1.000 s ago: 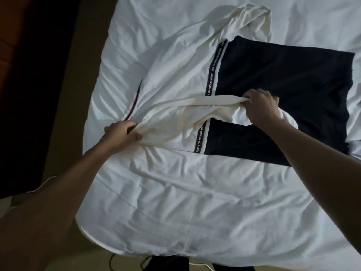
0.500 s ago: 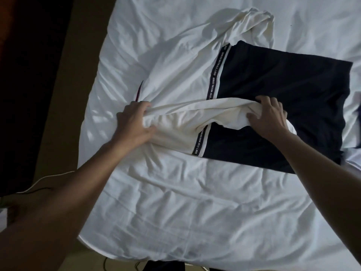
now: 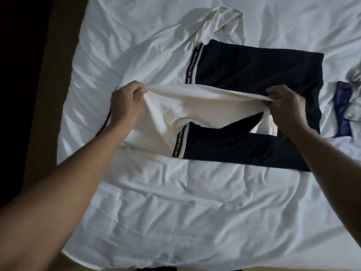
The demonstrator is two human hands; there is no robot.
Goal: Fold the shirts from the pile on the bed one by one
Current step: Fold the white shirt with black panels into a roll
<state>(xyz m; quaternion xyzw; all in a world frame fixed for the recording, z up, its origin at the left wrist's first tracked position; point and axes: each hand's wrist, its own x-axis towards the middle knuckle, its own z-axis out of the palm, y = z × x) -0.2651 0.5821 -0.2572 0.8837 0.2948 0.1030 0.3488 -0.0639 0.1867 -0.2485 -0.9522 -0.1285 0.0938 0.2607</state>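
Shirt (image 3: 244, 75) soft, limp — sags between grips on the bed (image 3: 175, 202). Left hand (image 3: 125, 105) and right hand (image 3: 287, 105) each pinch the sleeve fold (image 3: 205, 100) ends — best hold there.

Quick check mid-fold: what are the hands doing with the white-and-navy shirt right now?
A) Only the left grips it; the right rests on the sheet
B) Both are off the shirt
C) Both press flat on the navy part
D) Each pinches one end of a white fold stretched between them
D: the left hand and right hand each pinch an end of the white fold, held taut across the shirt.
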